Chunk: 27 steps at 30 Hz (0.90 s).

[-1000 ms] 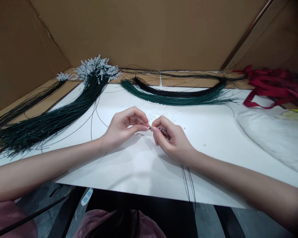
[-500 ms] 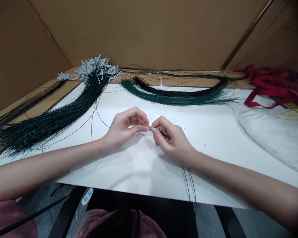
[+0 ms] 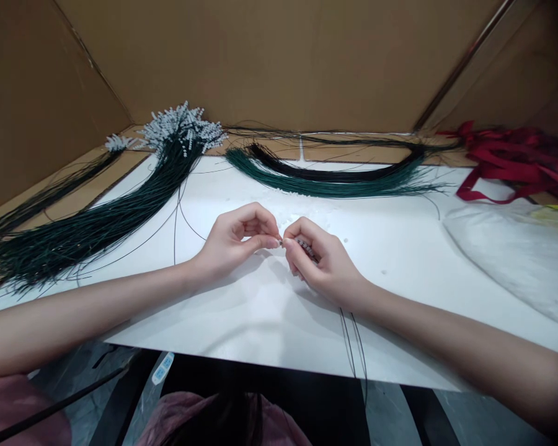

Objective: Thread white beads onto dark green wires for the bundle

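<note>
My right hand [image 3: 323, 257] is closed around a strand of small pale beads [image 3: 307, 246] on dark wire. Two thin dark wires [image 3: 348, 341] run out below the wrist and over the table's front edge. Opposite, my left hand [image 3: 242, 238] pinches finger and thumb at the strand's tip, almost touching the right fingertips. What exactly lies in that pinch is too small to make out. Loose pale beads [image 3: 297, 214] are scattered on the white tabletop [image 3: 242, 316] just behind the hands.
At the left lies a large bundle of dark green wires [image 3: 121, 217] with white beaded ends [image 3: 181, 127]. Green wires [image 3: 325, 186] and black wires [image 3: 335, 173] curve along the back. Red ribbon [image 3: 506, 167] and a clear plastic bag [image 3: 511, 254] lie at right. Cardboard walls [image 3: 279, 62] enclose the table.
Both hands keep nearly the same pose and place, fingertips together at the strand's tip. Only slight finger movement shows.
</note>
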{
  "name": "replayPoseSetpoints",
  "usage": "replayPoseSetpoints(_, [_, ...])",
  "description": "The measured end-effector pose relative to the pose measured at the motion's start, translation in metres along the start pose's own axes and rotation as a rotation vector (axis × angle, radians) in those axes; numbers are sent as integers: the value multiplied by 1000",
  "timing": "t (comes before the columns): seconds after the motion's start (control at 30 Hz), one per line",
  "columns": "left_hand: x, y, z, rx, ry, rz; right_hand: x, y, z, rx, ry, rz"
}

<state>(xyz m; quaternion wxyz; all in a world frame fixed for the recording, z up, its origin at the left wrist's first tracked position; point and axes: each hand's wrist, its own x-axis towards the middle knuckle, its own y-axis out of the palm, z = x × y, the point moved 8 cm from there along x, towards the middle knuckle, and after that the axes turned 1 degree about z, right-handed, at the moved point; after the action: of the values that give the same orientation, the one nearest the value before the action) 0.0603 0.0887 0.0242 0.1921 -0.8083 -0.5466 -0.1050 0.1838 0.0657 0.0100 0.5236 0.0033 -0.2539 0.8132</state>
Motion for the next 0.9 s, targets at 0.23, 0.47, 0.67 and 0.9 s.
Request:
replayPoseSetpoints(0.23, [1, -2, 1, -14, 18, 29, 0, 3, -5, 203, 31, 69])
replayPoseSetpoints(0.47, [-2, -1, -1, 58, 35, 54, 1, 3, -4, 280, 31, 68])
replayPoseSetpoints(0.67, [-4, 0, -5, 129, 96, 59, 1, 4, -5, 319, 49, 78])
replayPoseSetpoints(0.9, [-7, 3, -13, 249, 174, 67, 0, 6, -3, 280, 38, 97])
